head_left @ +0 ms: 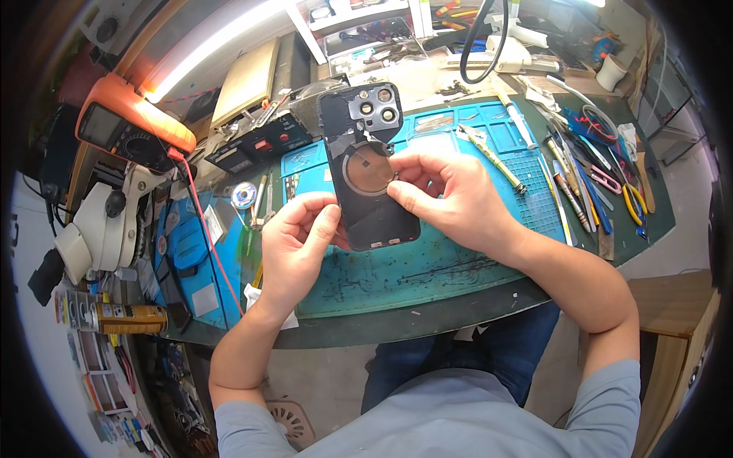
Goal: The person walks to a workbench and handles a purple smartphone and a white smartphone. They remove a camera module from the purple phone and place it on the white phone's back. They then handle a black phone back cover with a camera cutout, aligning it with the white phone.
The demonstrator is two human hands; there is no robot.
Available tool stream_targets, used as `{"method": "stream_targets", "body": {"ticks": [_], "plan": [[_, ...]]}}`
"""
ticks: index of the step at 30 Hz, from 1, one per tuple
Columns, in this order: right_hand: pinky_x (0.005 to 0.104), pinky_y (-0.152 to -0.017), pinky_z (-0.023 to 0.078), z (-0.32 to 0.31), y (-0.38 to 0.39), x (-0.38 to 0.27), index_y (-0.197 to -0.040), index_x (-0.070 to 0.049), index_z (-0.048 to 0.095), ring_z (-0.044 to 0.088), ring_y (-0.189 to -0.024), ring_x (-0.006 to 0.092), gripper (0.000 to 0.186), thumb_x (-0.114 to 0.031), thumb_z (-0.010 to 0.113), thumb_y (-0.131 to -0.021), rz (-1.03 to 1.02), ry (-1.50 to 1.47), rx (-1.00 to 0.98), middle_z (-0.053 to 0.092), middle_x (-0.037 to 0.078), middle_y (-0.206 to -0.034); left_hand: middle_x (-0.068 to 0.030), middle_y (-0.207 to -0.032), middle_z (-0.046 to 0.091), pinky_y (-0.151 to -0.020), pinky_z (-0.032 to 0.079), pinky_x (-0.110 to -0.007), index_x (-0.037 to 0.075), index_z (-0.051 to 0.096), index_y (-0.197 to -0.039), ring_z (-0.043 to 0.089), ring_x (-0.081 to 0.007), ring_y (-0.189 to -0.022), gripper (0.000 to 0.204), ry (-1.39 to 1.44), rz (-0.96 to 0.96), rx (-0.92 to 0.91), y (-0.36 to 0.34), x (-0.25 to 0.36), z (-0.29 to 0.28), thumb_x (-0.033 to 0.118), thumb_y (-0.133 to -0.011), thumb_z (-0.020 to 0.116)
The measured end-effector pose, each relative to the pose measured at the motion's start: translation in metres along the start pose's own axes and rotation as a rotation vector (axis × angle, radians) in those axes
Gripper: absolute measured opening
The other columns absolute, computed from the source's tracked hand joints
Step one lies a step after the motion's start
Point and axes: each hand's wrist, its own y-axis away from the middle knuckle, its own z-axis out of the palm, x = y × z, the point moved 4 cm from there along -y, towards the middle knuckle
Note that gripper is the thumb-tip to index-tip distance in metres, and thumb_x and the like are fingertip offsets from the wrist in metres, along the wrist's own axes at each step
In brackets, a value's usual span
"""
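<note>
Above the blue work mat point(366, 282) I hold a smartphone back housing point(378, 217), its inner side toward me. It is black and stands tilted upright, with camera lenses at its upper right. A round copper-coloured charging coil point(366, 169) sits at its middle. My left hand point(299, 237) pinches the lower left edge between thumb and fingers. My right hand point(450, 191) is closed at the right edge beside the coil, thumb and fingertips pressed together there. Whether the right fingers grip the coil's edge or the housing is hard to make out.
An orange multimeter point(126, 126) with a red lead stands at the left. Beneath it are a white microscope arm point(107, 221) and a spray can point(130, 318). Tweezers, pliers point(634, 202) and several other hand tools lie at the right. A brush point(492, 156) rests on the mat.
</note>
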Motion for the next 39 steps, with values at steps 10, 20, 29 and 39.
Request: {"method": "stream_targets", "body": {"ticks": [10,20,29,39], "plan": [[0.027,-0.078,0.051,-0.01,-0.008,0.006,-0.106,0.004,0.065,0.062,-0.084,0.0102,0.024,-0.013,0.064,-0.089,-0.001,-0.089,0.049,0.069,0.007,-0.092,-0.0079,-0.087,0.063,-0.062,0.055,-0.027,-0.003,0.06,-0.112,0.064,-0.0138,-0.072,0.026,-0.061,-0.011,0.024,0.002,0.002,0.005,0.018,-0.101,0.051],[0.0219,-0.067,0.046,-0.165,0.095,-0.056,-0.107,0.002,0.068,0.057,-0.079,0.0055,0.028,-0.014,0.063,-0.085,0.319,0.521,0.259,0.066,0.002,-0.087,-0.0072,-0.088,0.064,-0.061,0.053,-0.025,-0.001,0.061,-0.11,0.061,-0.0111,-0.072,0.025,-0.08,0.112,-0.002,0.005,0.012,0.009,0.019,-0.102,0.048],[0.0276,-0.074,0.051,-0.321,0.193,-0.047,-0.107,0.002,0.067,0.066,-0.081,0.0132,0.026,-0.018,0.061,-0.091,0.4,0.532,0.822,0.07,0.007,-0.096,-0.006,-0.087,0.063,-0.061,0.052,-0.023,-0.001,0.061,-0.109,0.06,-0.0104,-0.073,0.024,-0.068,0.156,-0.062,0.006,0.011,0.015,0.019,-0.101,0.05],[0.0368,-0.084,0.049,-0.267,0.127,-0.037,-0.108,-0.011,0.064,0.059,-0.102,0.0258,0.037,-0.03,0.072,-0.078,0.016,1.554,0.536,0.067,0.007,-0.101,-0.0061,-0.087,0.064,-0.062,0.051,-0.023,-0.002,0.06,-0.11,0.061,-0.01,-0.073,0.021,-0.085,0.161,-0.037,0.003,0.011,0.01,0.015,-0.101,0.05]]}}
